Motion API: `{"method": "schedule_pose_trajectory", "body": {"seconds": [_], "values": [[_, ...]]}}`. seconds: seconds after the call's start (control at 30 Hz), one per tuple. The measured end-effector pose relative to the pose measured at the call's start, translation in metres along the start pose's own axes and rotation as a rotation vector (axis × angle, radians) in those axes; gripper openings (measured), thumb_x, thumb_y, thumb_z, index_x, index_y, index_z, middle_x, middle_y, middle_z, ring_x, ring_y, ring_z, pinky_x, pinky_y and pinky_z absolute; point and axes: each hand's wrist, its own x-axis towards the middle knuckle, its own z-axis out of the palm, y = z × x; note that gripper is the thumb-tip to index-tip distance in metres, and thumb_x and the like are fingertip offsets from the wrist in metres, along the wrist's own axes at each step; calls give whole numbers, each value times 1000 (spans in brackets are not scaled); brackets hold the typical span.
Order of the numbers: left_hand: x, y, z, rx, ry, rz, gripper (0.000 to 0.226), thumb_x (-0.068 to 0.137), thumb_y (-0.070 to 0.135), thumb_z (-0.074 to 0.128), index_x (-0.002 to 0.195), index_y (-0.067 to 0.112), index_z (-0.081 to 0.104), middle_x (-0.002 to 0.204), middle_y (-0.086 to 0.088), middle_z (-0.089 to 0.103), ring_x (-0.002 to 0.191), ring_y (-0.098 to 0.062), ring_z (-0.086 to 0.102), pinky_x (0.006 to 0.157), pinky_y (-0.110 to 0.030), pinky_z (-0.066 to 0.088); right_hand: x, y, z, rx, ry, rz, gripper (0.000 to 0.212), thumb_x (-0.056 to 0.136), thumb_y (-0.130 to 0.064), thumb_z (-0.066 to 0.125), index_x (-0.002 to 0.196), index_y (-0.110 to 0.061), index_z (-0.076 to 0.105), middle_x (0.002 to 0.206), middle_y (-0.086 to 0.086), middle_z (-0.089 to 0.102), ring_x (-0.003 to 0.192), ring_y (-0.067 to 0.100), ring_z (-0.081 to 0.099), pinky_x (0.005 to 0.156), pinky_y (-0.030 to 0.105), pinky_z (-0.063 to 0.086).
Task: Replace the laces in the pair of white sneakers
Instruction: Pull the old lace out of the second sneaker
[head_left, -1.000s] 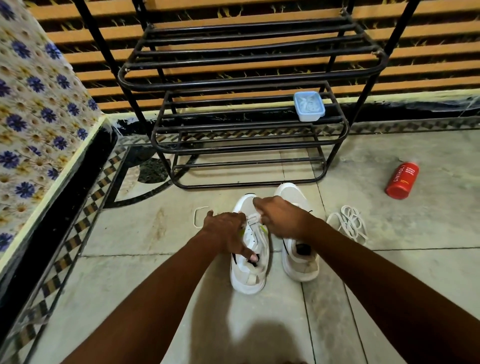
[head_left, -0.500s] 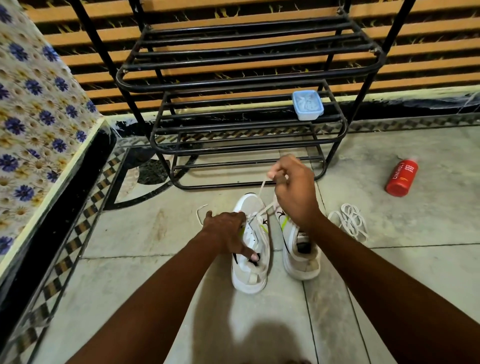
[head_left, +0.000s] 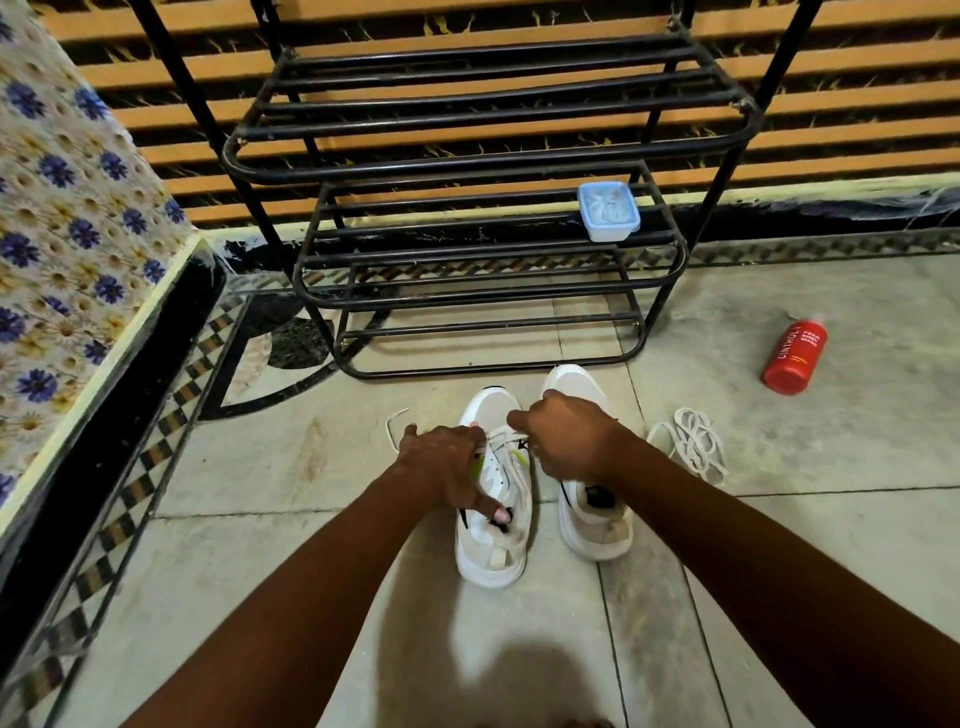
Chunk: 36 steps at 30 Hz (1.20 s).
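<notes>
Reading "CINTHOL" — red bottle (head_left: 795, 357)

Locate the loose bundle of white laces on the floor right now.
In the head view, the loose bundle of white laces lies on the tiled floor, right of the right white sneaker and below-left of the red bottle.

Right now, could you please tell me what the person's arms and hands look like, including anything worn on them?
Both forearms are bare as far as the picture shows: no sleeves, watch or bracelets in view. The left hand and right hand wear no gloves, and no rings show. A pale, short nail shows on one left finger.
</notes>
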Motion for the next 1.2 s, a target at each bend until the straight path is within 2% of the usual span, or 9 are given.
{"method": "schedule_pose_trajectory", "body": {"seconds": [0.17,0.33,0.43,0.53,0.63,0.73,0.87,1.03,1.2], "values": [[0,0,-1,17,6,3,127,41,99,67,146,33,40,148,9,54,139,-21,49,117,-61,20,4,2,-8,301,388,6,12,76,-2,61,79,-12,67,80,-4,62,91,16,48,62,31,36],[2,-3,0,1,15,9,126,36,102,63,139,33,43,142,9,59,135,-22,53,115,-63,23,0,6,-32,731,890,277,24,88,-3,60,70,-18,56,72,-7,56,84,21,45,80,35,38],[3,-4,2,2,21,14,124,35,103,61,137,35,44,141,11,59,134,-21,53,114,-62,24,-1,3,-29,861,904,293,18,92,-7,60,76,-12,57,79,-3,62,89,23,56,82,46,47],[2,-5,2,-1,8,6,129,38,102,62,144,33,40,147,10,54,139,-21,49,117,-61,22,0,-10,-24,1439,801,284,17,102,-6,53,89,4,54,83,15,69,81,25,71,66,37,58],[0,-4,1,5,10,3,133,38,103,61,148,32,38,152,10,51,141,-20,47,117,-61,21,4,-11,-20,1725,691,271,18,105,-3,46,88,-2,50,68,12,42,51,13,46,45,21,38],[0,-5,2,-4,15,1,134,40,102,62,151,31,36,155,9,48,144,-20,44,118,-61,21,8,1,-22,1355,669,255,23,101,-13,49,79,-19,54,67,-1,46,53,11,40,52,24,34],[0,-5,2,-10,5,6,135,40,101,64,152,32,35,156,12,47,145,-19,43,118,-61,21,9,12,-41,657,659,37,15,94,-3,49,84,-13,53,86,2,53,75,19,50,66,33,39],[-1,-4,4,-11,18,3,132,42,100,65,150,31,37,152,9,51,141,-20,47,117,-62,22,2,15,-21,24,84,-30,19,95,-30,58,114,-26,63,109,-4,58,99,22,63,69,30,41],[1,-6,5,-13,25,18,129,37,103,61,144,34,41,148,12,53,138,-20,50,113,-61,25,4,15,-5,126,160,-54,23,92,-33,60,81,-14,65,82,1,57,92,24,55,75,37,49]]}}
